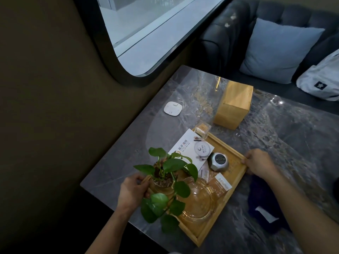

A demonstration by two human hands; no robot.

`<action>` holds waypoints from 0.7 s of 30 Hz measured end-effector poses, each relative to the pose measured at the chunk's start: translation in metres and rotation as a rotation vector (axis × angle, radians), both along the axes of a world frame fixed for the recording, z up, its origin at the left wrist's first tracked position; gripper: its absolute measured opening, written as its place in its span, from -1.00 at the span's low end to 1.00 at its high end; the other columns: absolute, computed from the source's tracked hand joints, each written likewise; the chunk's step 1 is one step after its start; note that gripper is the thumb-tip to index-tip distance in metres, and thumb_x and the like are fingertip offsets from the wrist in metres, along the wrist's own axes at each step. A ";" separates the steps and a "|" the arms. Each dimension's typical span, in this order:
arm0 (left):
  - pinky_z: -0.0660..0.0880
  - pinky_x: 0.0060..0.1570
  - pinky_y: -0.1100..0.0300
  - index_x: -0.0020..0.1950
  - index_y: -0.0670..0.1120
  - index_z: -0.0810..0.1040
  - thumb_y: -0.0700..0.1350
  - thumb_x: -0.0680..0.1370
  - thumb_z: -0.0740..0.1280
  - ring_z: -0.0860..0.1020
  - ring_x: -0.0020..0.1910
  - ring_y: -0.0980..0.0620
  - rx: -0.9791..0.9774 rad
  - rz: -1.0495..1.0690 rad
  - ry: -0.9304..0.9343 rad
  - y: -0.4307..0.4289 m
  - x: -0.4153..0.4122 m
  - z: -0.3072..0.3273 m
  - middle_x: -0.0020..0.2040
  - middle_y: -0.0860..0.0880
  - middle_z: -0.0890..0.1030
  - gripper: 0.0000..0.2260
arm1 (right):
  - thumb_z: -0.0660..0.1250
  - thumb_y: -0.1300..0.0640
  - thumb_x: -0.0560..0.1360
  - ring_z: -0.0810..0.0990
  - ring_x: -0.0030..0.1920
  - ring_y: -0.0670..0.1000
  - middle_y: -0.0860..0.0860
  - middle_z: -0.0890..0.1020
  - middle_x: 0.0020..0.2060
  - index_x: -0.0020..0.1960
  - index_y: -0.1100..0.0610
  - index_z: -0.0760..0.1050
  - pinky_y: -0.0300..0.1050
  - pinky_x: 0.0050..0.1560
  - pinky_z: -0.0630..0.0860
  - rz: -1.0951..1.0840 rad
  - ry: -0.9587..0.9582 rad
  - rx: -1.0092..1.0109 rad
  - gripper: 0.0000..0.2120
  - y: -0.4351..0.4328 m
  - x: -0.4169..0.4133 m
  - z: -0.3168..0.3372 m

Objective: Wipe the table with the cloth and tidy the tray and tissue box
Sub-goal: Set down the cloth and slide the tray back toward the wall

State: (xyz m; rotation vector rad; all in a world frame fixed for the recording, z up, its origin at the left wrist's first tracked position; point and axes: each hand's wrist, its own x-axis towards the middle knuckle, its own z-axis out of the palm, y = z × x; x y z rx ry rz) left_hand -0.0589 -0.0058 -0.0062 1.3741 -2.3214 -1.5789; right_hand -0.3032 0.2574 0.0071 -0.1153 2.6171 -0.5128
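Observation:
A wooden tray point(236, 177) lies on the grey marble table point(286, 136), near its front left edge. My left hand point(133, 191) grips the tray's left rim beside a potted green plant point(165, 173). My right hand point(259, 163) grips the tray's right rim. The tray also holds a glass ashtray point(197, 200), a white card point(190, 149), a small grey round device point(218, 161), brown packets point(219, 185) and a clear toothpick holder point(201, 130). A wooden tissue box point(233, 105) stands beyond the tray. A dark blue cloth point(264, 204) lies on the table under my right forearm.
A white square pad point(173, 108) lies on the table near the wall. A dark sofa point(238, 33) with a light blue cushion point(277, 50) and a grey bag point(321, 77) sits behind the table. A curved window point(146, 30) is set in the left wall.

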 end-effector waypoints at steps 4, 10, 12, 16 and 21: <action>0.34 -0.57 0.51 -0.51 -0.03 0.35 -0.31 0.45 0.36 0.48 -0.61 0.30 -0.094 0.005 -0.102 -0.029 0.005 0.006 -0.73 0.17 0.46 -0.62 | 0.32 0.24 0.46 0.62 -0.39 0.12 0.21 0.65 -0.35 -0.20 0.28 0.57 -0.02 -0.25 0.61 0.031 -0.025 -0.059 -0.88 -0.030 0.004 -0.001; 0.28 -0.40 0.23 -0.43 -0.05 0.41 -0.32 0.49 0.30 0.45 -0.27 -0.02 -0.097 0.067 -0.194 -0.077 0.032 0.007 -0.23 -0.09 0.52 -0.68 | 0.33 0.28 0.45 0.59 -0.54 0.06 0.14 0.59 -0.53 -0.31 0.25 0.51 -0.11 -0.44 0.59 0.107 -0.073 -0.144 -0.84 -0.089 0.013 -0.006; 0.37 -0.26 0.13 -0.30 -0.18 0.52 -0.30 0.49 0.31 0.52 -0.16 -0.09 -0.095 0.223 -0.152 -0.088 0.045 0.006 -0.15 -0.17 0.58 -0.84 | 0.33 0.28 0.45 0.62 -0.52 0.07 0.15 0.60 -0.52 -0.34 0.21 0.48 -0.15 -0.50 0.57 0.139 -0.081 -0.171 -0.81 -0.109 0.017 -0.008; 0.51 0.00 -0.08 -0.09 -0.17 0.51 -0.27 0.46 0.34 0.58 -0.07 -0.18 -0.102 0.523 -0.050 -0.098 0.066 0.006 -0.03 -0.26 0.62 -0.93 | 0.34 0.27 0.45 0.64 -0.51 0.07 0.15 0.61 -0.53 -0.31 0.24 0.51 -0.13 -0.51 0.58 0.166 -0.101 -0.220 -0.83 -0.141 0.024 -0.011; 0.51 -0.20 0.03 -0.14 -0.33 0.45 -0.17 0.36 0.36 0.54 -0.04 -0.22 0.088 0.615 0.035 -0.084 0.080 0.002 -0.04 -0.37 0.54 -0.77 | 0.34 0.26 0.45 0.64 -0.51 0.08 0.16 0.62 -0.53 -0.29 0.25 0.52 -0.08 -0.44 0.61 0.208 -0.103 -0.233 -0.85 -0.173 0.027 -0.012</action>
